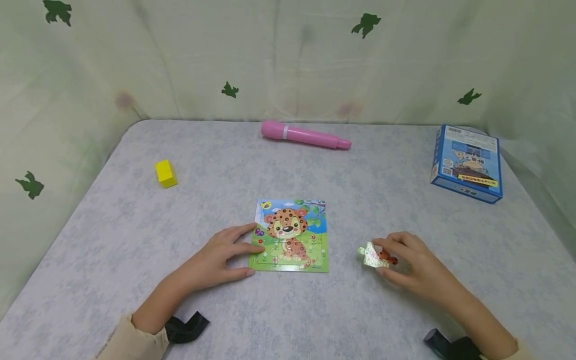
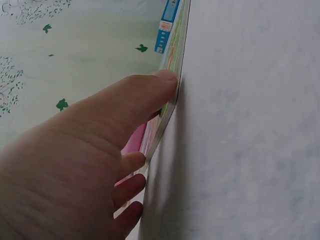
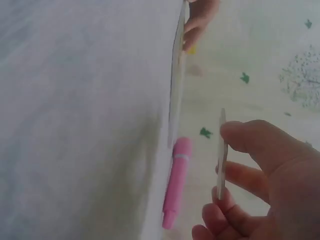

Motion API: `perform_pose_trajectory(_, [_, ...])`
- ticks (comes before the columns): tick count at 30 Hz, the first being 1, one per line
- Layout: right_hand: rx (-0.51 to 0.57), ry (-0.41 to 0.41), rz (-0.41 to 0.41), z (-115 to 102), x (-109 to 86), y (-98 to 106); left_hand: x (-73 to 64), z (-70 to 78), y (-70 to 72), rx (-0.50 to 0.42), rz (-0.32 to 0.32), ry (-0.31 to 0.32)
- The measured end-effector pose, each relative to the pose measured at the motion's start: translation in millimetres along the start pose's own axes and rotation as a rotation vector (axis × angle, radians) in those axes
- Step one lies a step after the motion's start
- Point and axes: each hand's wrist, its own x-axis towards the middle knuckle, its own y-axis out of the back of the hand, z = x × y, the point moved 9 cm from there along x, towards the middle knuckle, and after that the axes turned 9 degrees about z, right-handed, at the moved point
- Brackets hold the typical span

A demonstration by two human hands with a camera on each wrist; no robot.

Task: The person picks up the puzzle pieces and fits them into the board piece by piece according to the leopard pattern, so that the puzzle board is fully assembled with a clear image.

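Observation:
A square jigsaw puzzle board (image 1: 294, 235) with a cartoon leopard cub on green grass lies flat in the middle of the table. My left hand (image 1: 225, 255) rests at its left side, fingers spread, some touching its surface and edge. In the left wrist view the thumb (image 2: 162, 82) touches the board's edge. To the right of the board, my right hand (image 1: 414, 265) pinches a jigsaw piece (image 1: 372, 255) between thumb and fingers. That piece has a shiny pale part and an orange spotted part; in the right wrist view the piece (image 3: 222, 155) appears edge-on, raised off the table.
A pink pen-shaped object (image 1: 310, 136) lies near the table's back edge. At the left sits a yellow block (image 1: 166, 174). A blue box (image 1: 468, 162) lies at the back right. Pale curtain (image 1: 297, 60) with green leaf shapes surrounds the grey table (image 1: 216, 170).

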Motion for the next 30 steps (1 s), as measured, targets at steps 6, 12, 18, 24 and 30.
perform_pose_trajectory(6, [0.081,0.056,0.042,-34.4,23.2,-0.6,1.4,13.4,0.2,0.051,0.020,-0.063])
perform_pose_trajectory(12, [0.188,0.129,0.018,-61.7,44.6,-22.9,1.2,22.0,-5.0,0.061,-0.028,-0.062])
perform_pose_trajectory(18, [0.209,0.155,-0.057,-75.0,58.7,-60.3,1.7,22.6,-6.6,0.081,-0.024,-0.069])
perform_pose_trajectory(24, [0.203,0.157,-0.152,-79.3,64.7,-94.7,1.4,24.3,-6.8,0.109,0.006,-0.104])
perform_pose_trajectory(30, [0.145,0.216,-0.164,-85.7,70.7,-109.5,0.1,25.8,-9.8,0.125,0.002,-0.139])
